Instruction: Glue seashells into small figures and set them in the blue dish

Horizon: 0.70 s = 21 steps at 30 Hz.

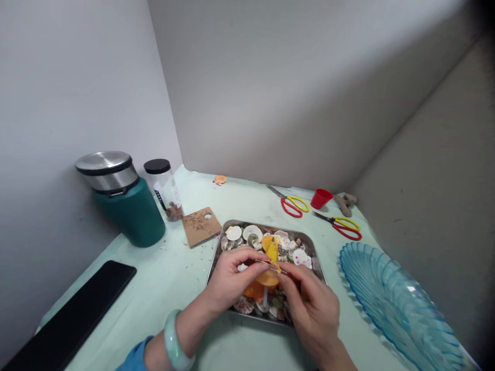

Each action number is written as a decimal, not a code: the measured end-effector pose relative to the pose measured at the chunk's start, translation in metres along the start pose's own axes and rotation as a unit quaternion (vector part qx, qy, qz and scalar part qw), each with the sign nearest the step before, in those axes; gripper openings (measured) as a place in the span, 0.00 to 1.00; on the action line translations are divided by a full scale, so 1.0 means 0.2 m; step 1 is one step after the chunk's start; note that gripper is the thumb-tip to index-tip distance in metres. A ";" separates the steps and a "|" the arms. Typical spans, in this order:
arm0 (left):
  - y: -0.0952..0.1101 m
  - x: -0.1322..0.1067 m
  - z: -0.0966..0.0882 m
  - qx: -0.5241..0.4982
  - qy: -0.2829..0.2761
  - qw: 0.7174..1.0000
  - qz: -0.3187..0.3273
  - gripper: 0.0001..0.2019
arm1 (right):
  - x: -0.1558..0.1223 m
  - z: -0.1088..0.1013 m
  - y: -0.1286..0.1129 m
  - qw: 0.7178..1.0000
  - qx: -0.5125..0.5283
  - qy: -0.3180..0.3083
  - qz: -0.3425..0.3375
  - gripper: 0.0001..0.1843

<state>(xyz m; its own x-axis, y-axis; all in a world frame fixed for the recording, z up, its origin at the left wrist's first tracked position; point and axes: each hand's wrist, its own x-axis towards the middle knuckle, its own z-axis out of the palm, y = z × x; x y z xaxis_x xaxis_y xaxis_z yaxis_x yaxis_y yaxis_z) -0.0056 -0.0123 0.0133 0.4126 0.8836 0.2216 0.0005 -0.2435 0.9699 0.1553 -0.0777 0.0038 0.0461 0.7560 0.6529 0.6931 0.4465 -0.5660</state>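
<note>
Over a metal tray (320, 268) full of seashells, my left hand (238, 273) and my right hand (311, 301) meet fingertip to fingertip. Between them they pinch a thin, flat piece (266, 263), seen nearly edge-on; its kind is unclear. Just beyond my fingertips is a bright yellow piece (272, 250), and whether it is joined to the thin piece I cannot tell. Beneath the fingers are an orange shell (267, 279) and a short whitish stick (265, 297). White shells (252, 233) lie at the tray's far side. My fingers and palms cover part of the tray.
Left stand a green flask (129, 211) and a black-lidded jar (167, 190), near a brown board (200, 225) with crumbs. A black slab (77, 314) lies front left. Two scissors (291, 202), a red cup (320, 198), ginger-like root (345, 203) and blue dish (394, 299) are right.
</note>
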 end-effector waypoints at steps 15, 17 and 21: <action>-0.02 0.00 -0.01 -0.025 -0.022 0.999 0.014 0.07 | -0.03 -0.01 0.00 0.999 0.035 -0.026 0.017 0.05; -0.02 0.00 -0.01 -0.025 -0.021 0.999 0.014 0.06 | -0.03 -0.01 0.00 0.999 0.040 -0.028 0.019 0.06; -0.02 0.01 -0.02 -0.018 -0.024 0.999 0.013 0.06 | -0.03 0.00 0.00 0.997 0.052 -0.033 0.035 0.08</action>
<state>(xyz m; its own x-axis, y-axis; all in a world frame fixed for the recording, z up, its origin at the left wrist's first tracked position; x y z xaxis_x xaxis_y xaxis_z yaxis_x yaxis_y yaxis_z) -0.0081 -0.0092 0.0104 0.4557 0.8565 0.2423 -0.0439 -0.2503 0.9672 0.1557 -0.0833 -0.0003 0.0419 0.8149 0.5782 0.6106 0.4371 -0.6604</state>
